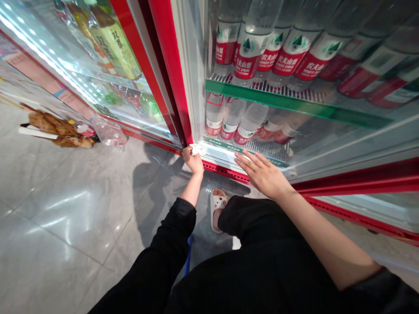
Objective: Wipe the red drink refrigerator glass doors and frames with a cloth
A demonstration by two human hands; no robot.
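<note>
My left hand (194,161) is closed around a crumpled white tissue or cloth (197,149), low at the left corner of a red-framed drinks fridge (178,74). It is at the frame's bottom edge; whether the cloth presses on it I cannot tell. My right hand (263,175) is open, palm down and fingers stretched, holding nothing. It lies in front of the fridge's lower glass (314,131); contact with the glass is unclear. Behind the glass, water bottles (248,56) with red and white labels stand on a green-edged shelf (294,98), with more bottles (245,128) below.
To the left stands a second fridge with yellow-labelled drink bottles (113,46). A brown bag (54,124) and clear plastic wrap (109,133) lie on the grey tiled floor (75,209). My sandalled foot (218,207) is close to the fridge base (225,171). Something blue (187,257) shows beneath me.
</note>
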